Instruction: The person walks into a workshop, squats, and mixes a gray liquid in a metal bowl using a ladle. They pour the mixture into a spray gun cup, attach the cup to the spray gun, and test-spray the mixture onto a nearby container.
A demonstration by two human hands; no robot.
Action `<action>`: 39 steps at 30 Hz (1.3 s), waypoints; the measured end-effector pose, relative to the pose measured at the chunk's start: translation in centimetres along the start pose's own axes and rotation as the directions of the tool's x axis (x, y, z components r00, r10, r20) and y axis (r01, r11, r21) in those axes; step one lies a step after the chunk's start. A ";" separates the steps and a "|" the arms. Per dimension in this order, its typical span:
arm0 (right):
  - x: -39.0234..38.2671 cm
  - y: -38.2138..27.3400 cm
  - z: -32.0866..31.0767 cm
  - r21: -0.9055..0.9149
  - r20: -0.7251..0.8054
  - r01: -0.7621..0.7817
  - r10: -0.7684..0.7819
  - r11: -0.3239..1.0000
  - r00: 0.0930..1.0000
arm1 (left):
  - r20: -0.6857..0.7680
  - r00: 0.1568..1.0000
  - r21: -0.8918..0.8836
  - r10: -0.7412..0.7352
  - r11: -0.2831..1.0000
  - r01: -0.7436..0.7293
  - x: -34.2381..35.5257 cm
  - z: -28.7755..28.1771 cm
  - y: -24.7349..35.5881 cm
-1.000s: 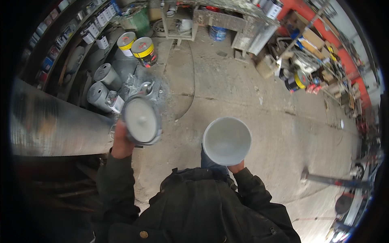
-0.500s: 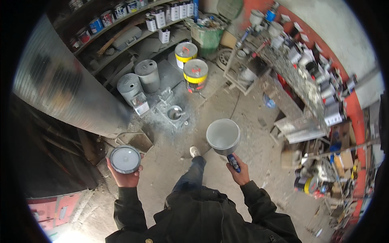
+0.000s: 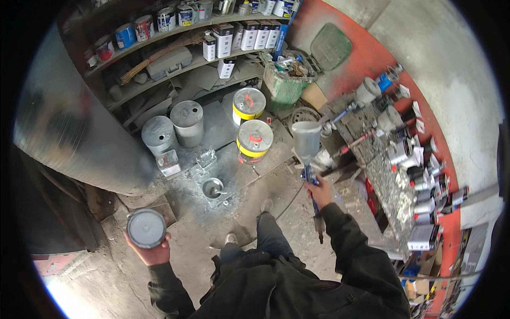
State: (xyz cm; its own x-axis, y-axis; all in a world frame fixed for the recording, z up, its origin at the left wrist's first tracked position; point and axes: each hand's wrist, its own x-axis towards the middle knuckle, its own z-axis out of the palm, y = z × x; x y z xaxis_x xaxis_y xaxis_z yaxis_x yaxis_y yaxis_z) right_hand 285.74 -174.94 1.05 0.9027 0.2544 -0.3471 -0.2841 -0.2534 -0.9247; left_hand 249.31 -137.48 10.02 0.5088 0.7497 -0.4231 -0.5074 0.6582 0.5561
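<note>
Fingers of the left hand [image 3: 153, 255] curl up around a dark-rimmed round piece [image 3: 146, 227] in the head view, cradling it from beneath at the lower left. This grip is clamped at the rim, with the pale grey face turned upward; whether it is a lid or a shallow tub cannot be told. It looks light and stiff, best taken by its outer edge, away from the grey face, which could be wet and slippery.

On the right side, the right hand [image 3: 320, 193] is wrapped about the blue body and handle of a spray gun [image 3: 309, 174]. Its translucent grey cup [image 3: 306, 141] stands above the hand, slightly tilted. The gun probably handles as rigid and top-heavy, more so if the cup holds liquid, which cannot be seen; the handle is the sound place to hold, while the thin-walled cup seems easier to dent or spill.

Beyond the hands, a small pail [image 3: 213, 187] with a stirrer in it sits on the grey-spattered floor, near a yellow-banded drum [image 3: 255, 139]. A cluttered surface [image 3: 387, 178] carries cans and tools to the right, well apart from the round piece.
</note>
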 end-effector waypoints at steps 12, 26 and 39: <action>59.4 -13.6 -12.3 -0.493 -0.004 0.071 -0.084 0.867 0.996 | -0.601 0.745 0.044 0.287 0.944 -0.328 1.8 10.2 -15.7; 72.6 -27.4 -7.0 -0.905 0.301 0.069 -0.516 -0.421 0.802 | -0.657 0.705 -0.018 0.268 0.929 -0.370 3.8 19.5 -22.2; 75.0 -13.0 -2.0 0.055 -0.037 -0.265 0.267 0.963 0.963 | -0.705 0.640 0.041 0.306 0.918 -0.394 0.8 16.0 -24.6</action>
State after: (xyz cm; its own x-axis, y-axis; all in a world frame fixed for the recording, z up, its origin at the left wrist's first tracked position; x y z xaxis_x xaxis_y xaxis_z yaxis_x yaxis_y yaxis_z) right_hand 357.79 -154.37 -12.65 0.8053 0.1426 -0.5755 -0.5306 -0.2597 -0.8068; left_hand 273.35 -154.20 7.44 -0.3199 0.7294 -0.6047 -0.6379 0.3061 0.7067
